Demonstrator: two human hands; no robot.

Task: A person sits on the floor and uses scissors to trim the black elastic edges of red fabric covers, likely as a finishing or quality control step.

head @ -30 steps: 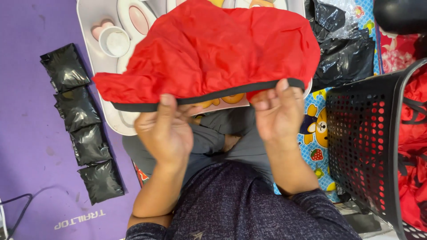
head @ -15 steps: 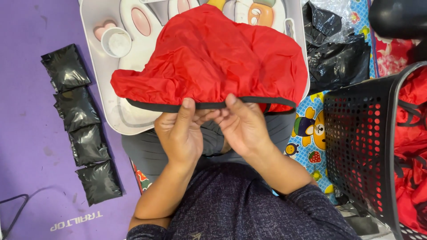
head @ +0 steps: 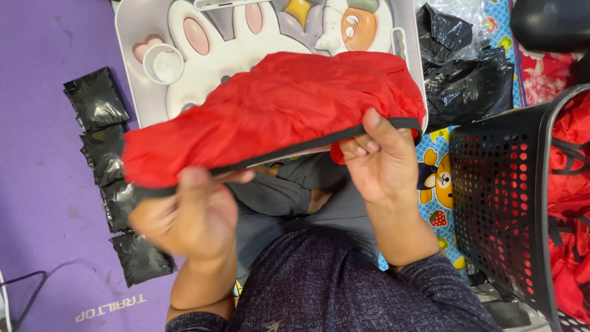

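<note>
Head view showed you holding a red cloth cover (head: 276, 110) stretched above your lap, over a grey cartoon tray (head: 132, 37). Your left hand (head: 190, 215) and right hand (head: 378, 160) had their fingers pinched closed on its black-trimmed near edge, set apart, seemingly to keep it taut.
</note>
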